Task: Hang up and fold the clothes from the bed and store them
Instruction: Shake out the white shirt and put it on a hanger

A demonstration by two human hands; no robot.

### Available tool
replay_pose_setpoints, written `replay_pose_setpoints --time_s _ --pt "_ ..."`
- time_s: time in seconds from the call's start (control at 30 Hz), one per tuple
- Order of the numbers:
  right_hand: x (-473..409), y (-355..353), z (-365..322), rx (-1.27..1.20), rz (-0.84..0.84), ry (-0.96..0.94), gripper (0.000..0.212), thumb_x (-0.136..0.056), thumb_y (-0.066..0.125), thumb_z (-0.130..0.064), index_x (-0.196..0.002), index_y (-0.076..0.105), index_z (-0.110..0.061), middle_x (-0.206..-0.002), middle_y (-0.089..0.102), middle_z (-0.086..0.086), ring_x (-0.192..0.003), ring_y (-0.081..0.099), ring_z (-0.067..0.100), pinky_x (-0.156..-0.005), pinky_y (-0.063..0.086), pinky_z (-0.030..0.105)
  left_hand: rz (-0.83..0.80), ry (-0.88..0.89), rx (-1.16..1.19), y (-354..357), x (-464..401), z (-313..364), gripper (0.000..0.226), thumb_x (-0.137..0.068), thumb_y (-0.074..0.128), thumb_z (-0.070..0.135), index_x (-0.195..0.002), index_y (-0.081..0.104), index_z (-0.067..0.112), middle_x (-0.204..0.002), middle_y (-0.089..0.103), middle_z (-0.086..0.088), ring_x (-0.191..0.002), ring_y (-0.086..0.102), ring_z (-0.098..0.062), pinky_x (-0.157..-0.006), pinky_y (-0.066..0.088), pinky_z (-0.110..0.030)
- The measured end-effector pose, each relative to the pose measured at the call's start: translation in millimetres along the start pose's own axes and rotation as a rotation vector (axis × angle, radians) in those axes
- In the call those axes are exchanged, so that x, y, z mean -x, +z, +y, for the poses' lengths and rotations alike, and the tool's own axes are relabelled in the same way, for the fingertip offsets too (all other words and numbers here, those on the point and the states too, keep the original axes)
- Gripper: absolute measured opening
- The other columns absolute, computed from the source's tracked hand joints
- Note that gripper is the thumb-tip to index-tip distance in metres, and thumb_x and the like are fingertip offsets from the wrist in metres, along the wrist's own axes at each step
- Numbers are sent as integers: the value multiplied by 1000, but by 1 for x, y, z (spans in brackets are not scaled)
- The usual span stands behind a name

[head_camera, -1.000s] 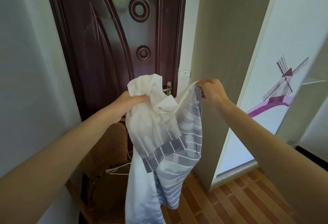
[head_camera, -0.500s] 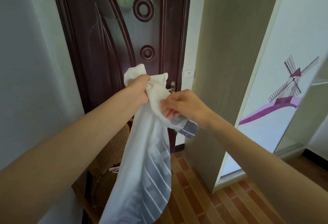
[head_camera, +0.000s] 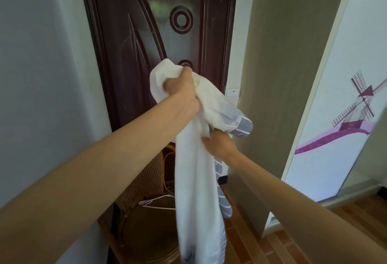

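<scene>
A white garment [head_camera: 196, 180] with grey-blue stripes hangs in front of me, turned inside out, its length dropping toward the floor. My left hand [head_camera: 182, 90] grips its bunched top, held up before the dark door. My right hand [head_camera: 217, 144] is lower and to the right, its fingers curled into the fabric just under a striped sleeve end [head_camera: 240, 125] that sticks out to the right.
A dark brown carved door [head_camera: 159, 33] stands straight ahead. Below it is a rattan chair [head_camera: 146, 217] with a white hanger [head_camera: 157, 202] on its seat. A wardrobe side panel [head_camera: 282, 75] and a sliding door with a windmill picture [head_camera: 339, 117] stand on the right. Brick-pattern floor lies below.
My right hand let go of the garment's far edge, came in toward my left, then slid down the fabric. The spread garment collapsed into one hanging bundle.
</scene>
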State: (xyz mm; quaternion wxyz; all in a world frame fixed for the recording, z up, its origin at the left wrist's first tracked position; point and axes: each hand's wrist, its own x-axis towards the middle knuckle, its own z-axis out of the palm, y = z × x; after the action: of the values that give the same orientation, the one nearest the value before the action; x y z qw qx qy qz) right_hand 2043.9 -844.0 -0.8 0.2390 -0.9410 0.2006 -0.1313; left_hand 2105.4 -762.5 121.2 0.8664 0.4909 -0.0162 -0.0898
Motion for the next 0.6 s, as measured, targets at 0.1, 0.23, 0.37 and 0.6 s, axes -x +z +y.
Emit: replay_pose_setpoints --time_s 0.1,0.23,0.37,0.6 --pt "-7 -14 10 -345 60 8 33 -102 46 -15 -131 56 -3 -122 59 10 -111 54 22 -85 41 25 -44 78 40 -18 -12 8 35 -88 65 18 -120 52 13 -94 62 -1 -82 62 -18 -69 53 -30" --pt "-14 -33 19 -773 51 59 24 -103 45 -25 -107 68 -21 -116 68 4 -111 62 25 -98 49 40 -241 128 18 -43 -29 8 28 -89 58 9 -117 55 8 -109 62 -7 -100 63 -18 -81 57 -29" --pt "-19 -66 4 -982 115 74 19 -98 55 -23 -92 72 -15 -100 72 6 -93 67 22 -84 53 34 -528 281 -539 -68 -36 -12 82 -84 47 -10 -153 19 23 -147 38 5 -131 42 -12 -91 49 -23" --pt "-32 -98 -19 -996 140 134 25 -99 46 -15 -87 67 -12 -83 68 9 -79 65 25 -78 55 37 -920 433 -1307 -99 -9 -64 127 -71 85 40 -153 -12 37 -159 -25 5 -145 -10 -8 -114 9 -23"
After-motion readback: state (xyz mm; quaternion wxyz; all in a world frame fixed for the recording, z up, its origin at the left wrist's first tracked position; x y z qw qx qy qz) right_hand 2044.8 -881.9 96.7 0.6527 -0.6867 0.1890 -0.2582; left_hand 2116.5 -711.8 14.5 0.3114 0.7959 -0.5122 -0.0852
